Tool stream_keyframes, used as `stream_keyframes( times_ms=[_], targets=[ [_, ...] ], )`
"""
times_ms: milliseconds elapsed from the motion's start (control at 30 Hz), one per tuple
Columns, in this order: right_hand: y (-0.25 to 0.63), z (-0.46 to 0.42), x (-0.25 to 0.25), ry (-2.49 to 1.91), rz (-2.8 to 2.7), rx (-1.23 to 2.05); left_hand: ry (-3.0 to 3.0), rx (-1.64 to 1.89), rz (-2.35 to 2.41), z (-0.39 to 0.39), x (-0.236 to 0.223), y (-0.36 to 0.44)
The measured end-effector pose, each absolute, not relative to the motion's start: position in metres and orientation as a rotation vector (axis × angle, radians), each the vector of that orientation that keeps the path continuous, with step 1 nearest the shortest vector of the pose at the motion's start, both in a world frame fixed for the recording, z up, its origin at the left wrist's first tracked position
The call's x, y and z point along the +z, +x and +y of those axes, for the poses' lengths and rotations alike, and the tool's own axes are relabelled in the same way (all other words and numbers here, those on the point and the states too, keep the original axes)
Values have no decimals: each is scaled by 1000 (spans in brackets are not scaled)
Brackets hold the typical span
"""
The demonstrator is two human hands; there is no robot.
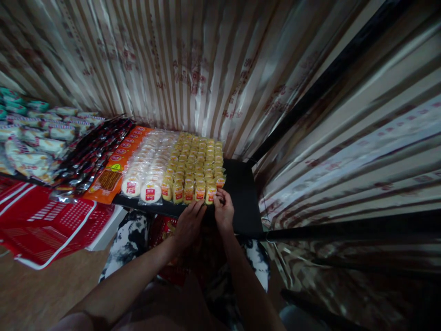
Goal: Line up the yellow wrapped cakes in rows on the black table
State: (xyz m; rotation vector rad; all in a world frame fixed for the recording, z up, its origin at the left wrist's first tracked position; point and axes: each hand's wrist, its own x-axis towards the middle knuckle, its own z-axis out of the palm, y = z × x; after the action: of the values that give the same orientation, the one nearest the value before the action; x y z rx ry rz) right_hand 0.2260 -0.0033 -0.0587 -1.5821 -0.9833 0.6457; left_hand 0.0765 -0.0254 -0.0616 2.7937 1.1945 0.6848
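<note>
Rows of small yellow snack packets lie on a black shelf, beside rows of round white packets. My left hand rests at the shelf's front edge, fingers curled against the front yellow packets. My right hand pinches the front packet of the rightmost yellow row. Both forearms reach up from the bottom of the view.
Orange packets and dark red packets lie left of the white ones. Pale wrapped snacks pile at the far left. A red plastic basket sits lower left. Striped shiny curtains close off the back and right.
</note>
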Motion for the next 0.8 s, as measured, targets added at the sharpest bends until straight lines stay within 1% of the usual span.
stream_keyframes(
  times_ms=[367, 467, 567, 700, 800],
  targets=[
    [212, -5, -57, -1613, -1049, 525, 2754, 632, 1195, -20, -66, 82],
    [208, -11, -52, -1619, -1014, 477, 2678, 703, 1166, -22, -58, 78],
    [202, -29, -45, -1651, -954, 448, 2606, 782, 1036, -30, -52, 69],
    [196, -68, -44, -1685, -999, 569, 2468, 650, 925, -56, -60, 55],
    [193, -93, -58, -1842, -1305, 771, 2162, 472, 977, -76, -87, 52]
  ],
)
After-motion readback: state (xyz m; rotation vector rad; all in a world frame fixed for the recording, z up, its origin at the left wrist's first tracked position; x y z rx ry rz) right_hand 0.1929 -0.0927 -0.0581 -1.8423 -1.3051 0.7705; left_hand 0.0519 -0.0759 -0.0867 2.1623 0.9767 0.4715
